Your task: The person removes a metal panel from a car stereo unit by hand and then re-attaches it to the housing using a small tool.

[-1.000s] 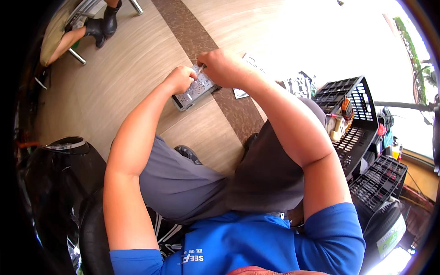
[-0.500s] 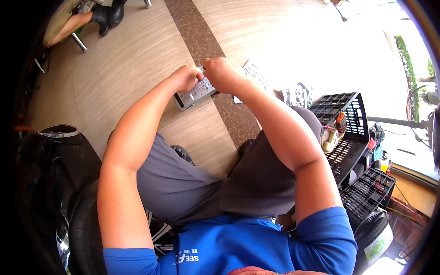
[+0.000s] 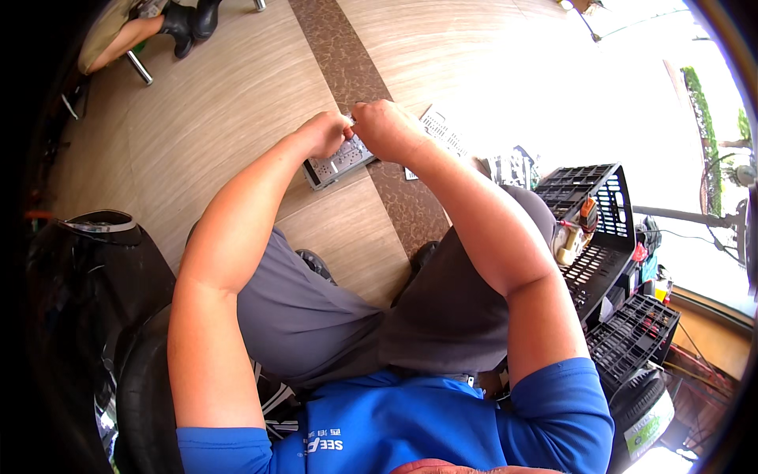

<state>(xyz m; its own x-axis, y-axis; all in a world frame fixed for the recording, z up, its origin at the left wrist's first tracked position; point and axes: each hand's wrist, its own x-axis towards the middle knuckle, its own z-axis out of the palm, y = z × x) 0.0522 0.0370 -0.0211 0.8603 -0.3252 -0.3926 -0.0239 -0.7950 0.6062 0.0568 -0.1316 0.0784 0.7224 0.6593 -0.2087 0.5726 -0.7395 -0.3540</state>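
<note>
Person seated, blue shirt, grey shorts, both forearms stretched forward over the knees. Left hand [image 3: 324,134] and right hand [image 3: 384,129] meet in front, fingertips almost touching each other, above a grey flat device [image 3: 339,161] with rows of small ports or buttons along its face. The device sits just under and between the two hands, its near end sticking out below the left hand; whether it rests on the floor or hangs from the fingers cannot be told. Left hand curled, fingers bent in on the upper edge of the device, seemingly gripping it. Right hand closed to a loose fist, thumb and forefinger pinched together on something small and pale at the point where the hands meet; too small to identify. Wood-pattern floor [image 3: 213,134] below, crossed by a dark brown mottled strip [image 3: 347,71] running away from the sitter. To the right of the right forearm, a printed sheet [image 3: 442,130] lying on the floor near the device. Further right, a black plastic crate [image 3: 608,205] with grid walls, holding small items including something orange; a second black crate [image 3: 639,332] nearer the sitter. Far upper left, another person's leg in a black boot [image 3: 185,20] beside a metal chair leg.
</note>
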